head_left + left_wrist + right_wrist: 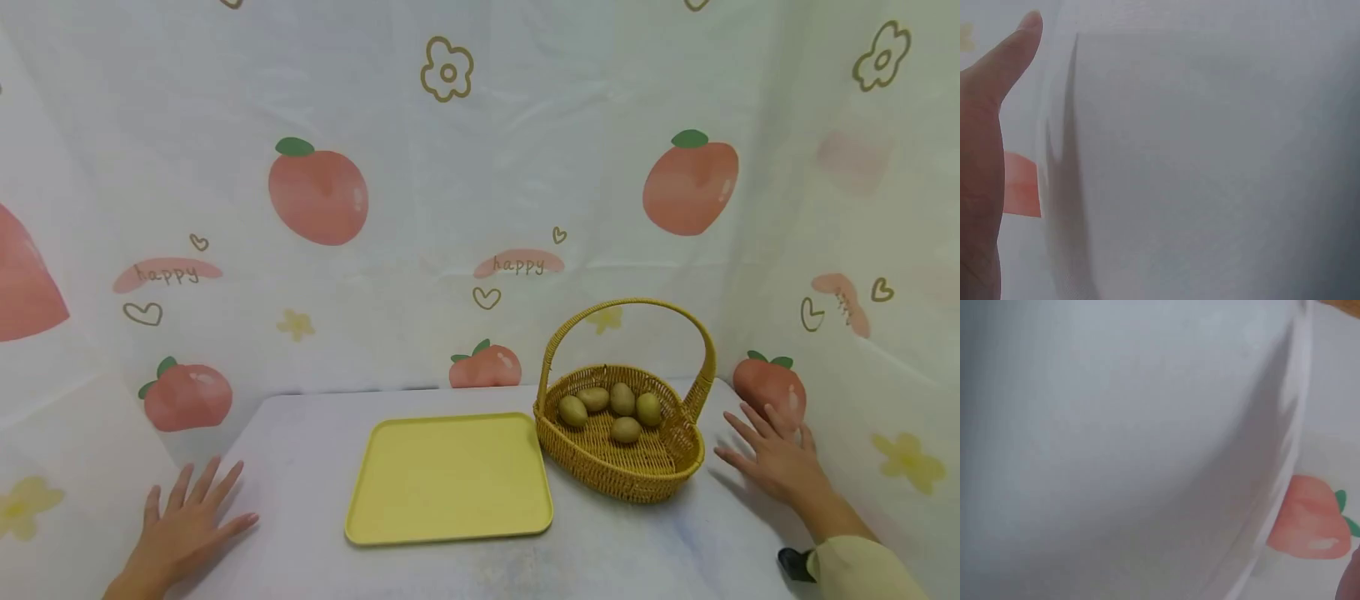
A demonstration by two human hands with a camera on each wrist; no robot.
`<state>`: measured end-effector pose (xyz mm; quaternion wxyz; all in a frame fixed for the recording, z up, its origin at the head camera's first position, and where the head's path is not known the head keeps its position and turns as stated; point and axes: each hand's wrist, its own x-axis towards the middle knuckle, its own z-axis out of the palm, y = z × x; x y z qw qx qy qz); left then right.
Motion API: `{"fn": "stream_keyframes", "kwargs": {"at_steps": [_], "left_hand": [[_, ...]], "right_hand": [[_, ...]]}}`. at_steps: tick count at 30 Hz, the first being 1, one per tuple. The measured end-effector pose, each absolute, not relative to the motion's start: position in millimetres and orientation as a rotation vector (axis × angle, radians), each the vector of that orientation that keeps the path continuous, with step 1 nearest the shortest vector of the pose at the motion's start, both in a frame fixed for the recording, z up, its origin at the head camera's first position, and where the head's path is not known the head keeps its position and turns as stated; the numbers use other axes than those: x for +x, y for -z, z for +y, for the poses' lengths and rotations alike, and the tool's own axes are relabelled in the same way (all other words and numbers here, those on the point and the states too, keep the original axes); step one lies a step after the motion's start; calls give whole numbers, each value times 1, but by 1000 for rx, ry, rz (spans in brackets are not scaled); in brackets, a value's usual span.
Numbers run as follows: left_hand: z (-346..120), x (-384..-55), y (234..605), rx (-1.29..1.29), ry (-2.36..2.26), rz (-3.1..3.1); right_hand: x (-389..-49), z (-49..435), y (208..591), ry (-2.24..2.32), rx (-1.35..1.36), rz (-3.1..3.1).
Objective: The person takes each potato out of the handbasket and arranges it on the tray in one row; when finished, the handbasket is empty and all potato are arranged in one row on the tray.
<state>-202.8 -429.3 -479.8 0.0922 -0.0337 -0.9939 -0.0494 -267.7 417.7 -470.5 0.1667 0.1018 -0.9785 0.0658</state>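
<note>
Holding the left hand [182, 529] left of the tray [450, 479] and the right hand [783, 465] right of it, beyond the basket [600, 473], spreading both grips and pinching nothing. Seeing five potatoes [625, 430] in the basket, just right of the tray. Probably working best by holding both hands relaxed, level and well clear of the basket's tall handle [633, 302].

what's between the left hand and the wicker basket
In the head view, the yellow tray lies between the left hand and the wicker basket; from the hand to the tray there is only bare white tabletop.
</note>
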Motion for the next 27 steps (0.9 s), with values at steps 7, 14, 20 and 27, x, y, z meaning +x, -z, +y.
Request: {"fn": "stream_keyframes", "kwargs": {"at_steps": [7, 14, 20, 27], "left_hand": [[-421, -199, 487, -201, 122, -2834], [-396, -198, 477, -313, 74, -2690], [-370, -198, 466, -390, 133, -2620], [-347, -203, 460, -467, 458, -2598]], "right_hand": [[-256, 406, 466, -298, 409, -2503], [-246, 383, 460, -431, 585, -2252], [-239, 354, 449, -579, 640, -2149], [-243, 317, 431, -715, 652, -2157]]}}
